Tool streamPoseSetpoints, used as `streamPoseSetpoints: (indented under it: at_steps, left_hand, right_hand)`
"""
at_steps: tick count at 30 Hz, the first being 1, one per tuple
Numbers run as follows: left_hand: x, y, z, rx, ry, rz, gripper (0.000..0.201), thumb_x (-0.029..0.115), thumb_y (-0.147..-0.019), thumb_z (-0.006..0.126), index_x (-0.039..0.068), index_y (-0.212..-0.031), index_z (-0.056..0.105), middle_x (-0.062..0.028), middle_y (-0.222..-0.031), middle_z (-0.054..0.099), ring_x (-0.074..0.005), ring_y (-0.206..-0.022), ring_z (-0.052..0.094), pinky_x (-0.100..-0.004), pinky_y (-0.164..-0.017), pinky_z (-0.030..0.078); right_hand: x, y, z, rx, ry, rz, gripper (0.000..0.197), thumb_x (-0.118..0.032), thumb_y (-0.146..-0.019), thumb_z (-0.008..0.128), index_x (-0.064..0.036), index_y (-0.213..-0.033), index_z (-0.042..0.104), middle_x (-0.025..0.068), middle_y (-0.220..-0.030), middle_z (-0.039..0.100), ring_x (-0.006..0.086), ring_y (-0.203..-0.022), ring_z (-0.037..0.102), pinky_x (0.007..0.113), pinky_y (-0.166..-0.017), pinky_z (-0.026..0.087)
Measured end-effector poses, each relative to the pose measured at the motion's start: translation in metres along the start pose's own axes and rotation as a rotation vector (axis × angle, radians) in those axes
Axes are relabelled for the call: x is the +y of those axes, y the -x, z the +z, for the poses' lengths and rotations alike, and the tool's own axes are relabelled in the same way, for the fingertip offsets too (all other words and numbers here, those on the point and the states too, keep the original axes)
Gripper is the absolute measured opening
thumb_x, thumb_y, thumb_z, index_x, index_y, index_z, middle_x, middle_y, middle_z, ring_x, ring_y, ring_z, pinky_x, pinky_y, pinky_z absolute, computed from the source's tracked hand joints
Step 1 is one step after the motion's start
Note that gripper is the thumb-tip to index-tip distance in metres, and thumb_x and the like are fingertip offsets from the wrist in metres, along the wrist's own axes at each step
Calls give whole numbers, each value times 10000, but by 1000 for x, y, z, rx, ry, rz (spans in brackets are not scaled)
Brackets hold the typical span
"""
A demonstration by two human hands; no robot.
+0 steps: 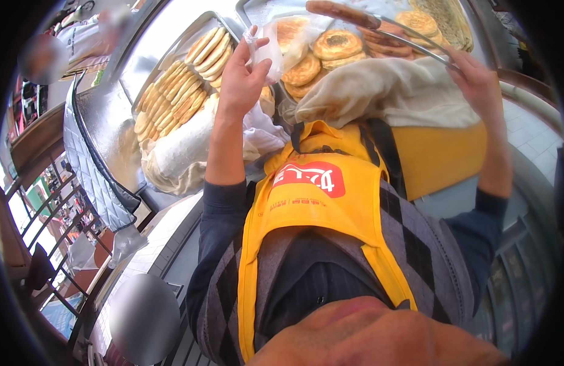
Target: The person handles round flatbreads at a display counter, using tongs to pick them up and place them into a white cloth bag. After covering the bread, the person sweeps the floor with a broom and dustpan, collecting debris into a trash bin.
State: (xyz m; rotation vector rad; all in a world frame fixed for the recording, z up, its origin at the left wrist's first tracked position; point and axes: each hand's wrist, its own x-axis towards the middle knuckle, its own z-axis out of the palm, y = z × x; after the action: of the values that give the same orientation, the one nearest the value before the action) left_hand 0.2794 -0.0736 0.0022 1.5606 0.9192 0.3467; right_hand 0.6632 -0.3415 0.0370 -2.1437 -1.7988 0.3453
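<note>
Nearest us hangs the yellow apron (312, 201) over a checked sweater. Beyond it our left hand (242, 76) is raised, clenched around a thin clear plastic bag (271, 52) held above the flatbreads. Our right hand (477, 82) grips long metal tongs (410, 46), which clamp a browned sausage (343, 12). Farther out, round flatbreads (337, 46) lie on a cloth-lined tray (379, 91); more stand in rows to the left (184, 85).

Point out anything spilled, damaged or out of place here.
Nothing stands out. The left hand holds a thin clear plastic bag; the right hand grips long metal tongs over round browned flatbreads, neatly stacked.
</note>
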Motion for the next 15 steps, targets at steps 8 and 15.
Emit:
streamPoseSetpoints:
  at_steps: [8, 15]
  left_hand:
    - [23, 3, -2, -7, 87, 168, 687, 9, -951, 618, 56, -1568, 321, -108, -1436, 548, -131, -949, 679, -257, -690, 610]
    - [7, 22, -35, 112, 198, 82, 644, -28, -957, 574, 68, -1552, 347, -119, -1385, 605, -78, -752, 649, -227, -670, 592]
  right_hand:
    - [-78, -107, 101, 48, 413, -402, 439, -138, -872, 655, -104, -1303, 579, 54, -1084, 650, 239, -883, 637, 368, -762, 533]
    - [-56, -84, 90, 25, 391, -326, 572, -134, -819, 706, -78, -1365, 546, 62, -1111, 641, 235, -981, 631, 345, -809, 536]
